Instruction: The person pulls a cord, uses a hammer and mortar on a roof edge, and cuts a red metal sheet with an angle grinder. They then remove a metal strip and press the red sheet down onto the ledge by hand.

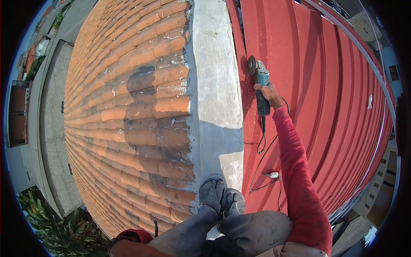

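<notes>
My right hand (269,93) is closed around the body of a teal and black angle grinder (262,79), in a red-sleeved arm stretched forward. The grinder's round disc (251,65) points away from me, close over the red metal roofing beside the pale wall cap (216,77). From its back end a dark power cord (263,128) hangs down and loops across the red sheets. A light-coloured plug connection (272,174) lies along the cord. My left hand is not in view; red cloth (139,234) shows at the lower left.
Orange clay tiles (150,103) curve down on the left, edged with grey mortar. Ribbed red metal roofing (317,107) covers the right. My shoes (212,192) stand on the wall cap. Plants (47,222) and a pale wall (55,128) lie beyond the tiles.
</notes>
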Demonstrator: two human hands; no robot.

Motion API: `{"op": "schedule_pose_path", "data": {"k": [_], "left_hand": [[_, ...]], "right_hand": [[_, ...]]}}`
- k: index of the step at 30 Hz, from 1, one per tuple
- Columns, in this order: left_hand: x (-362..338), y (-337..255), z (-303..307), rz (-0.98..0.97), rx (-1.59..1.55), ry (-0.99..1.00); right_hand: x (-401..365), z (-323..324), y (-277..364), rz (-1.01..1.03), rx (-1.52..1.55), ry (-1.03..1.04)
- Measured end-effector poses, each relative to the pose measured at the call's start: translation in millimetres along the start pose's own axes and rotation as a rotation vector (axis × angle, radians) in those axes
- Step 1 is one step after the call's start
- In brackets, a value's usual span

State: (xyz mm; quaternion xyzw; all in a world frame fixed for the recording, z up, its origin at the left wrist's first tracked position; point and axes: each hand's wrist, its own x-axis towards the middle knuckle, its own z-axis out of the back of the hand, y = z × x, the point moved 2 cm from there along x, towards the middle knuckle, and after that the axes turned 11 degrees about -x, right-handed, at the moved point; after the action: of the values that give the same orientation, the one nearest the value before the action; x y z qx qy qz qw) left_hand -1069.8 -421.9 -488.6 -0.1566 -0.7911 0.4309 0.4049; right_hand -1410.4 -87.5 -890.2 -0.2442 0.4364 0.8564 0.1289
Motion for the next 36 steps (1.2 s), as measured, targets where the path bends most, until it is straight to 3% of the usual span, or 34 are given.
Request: {"op": "schedule_pose_path", "data": {"k": [16,22,27,30,31,33,36], "left_hand": [[19.4,2.4,4.8,-0.024,0.004,0.058],[23.9,0.9,3.8,-0.052,-0.021,-0.019],[20.0,3.9,-0.2,0.051,0.043,0.185],[20.9,5.4,0.8,0.032,0.075,0.209],[19.7,5.7,-1.3,0.031,0.072,0.207],[17.2,1.8,-1.8,-0.118,-0.094,-0.057],[20.0,2.2,1.8,-0.034,-0.055,-0.016]], "right_hand": [[-9.4,-4.2,-3.5,0.011,0.023,0.018],[-12.2,-5.3,-8.1,0.014,0.0,0.017],[-9.4,-8.3,-10.9,0.004,-0.011,0.001],[-8.5,-9.2,-18.4,-0.014,0.001,0.006],[-9.8,-9.4,-18.5,-0.013,0.003,0.008],[-12.9,-8.6,-17.6,-0.013,-0.012,0.018],[-12.6,-11.5,-23.8,-0.023,-0.001,0.026]]}}
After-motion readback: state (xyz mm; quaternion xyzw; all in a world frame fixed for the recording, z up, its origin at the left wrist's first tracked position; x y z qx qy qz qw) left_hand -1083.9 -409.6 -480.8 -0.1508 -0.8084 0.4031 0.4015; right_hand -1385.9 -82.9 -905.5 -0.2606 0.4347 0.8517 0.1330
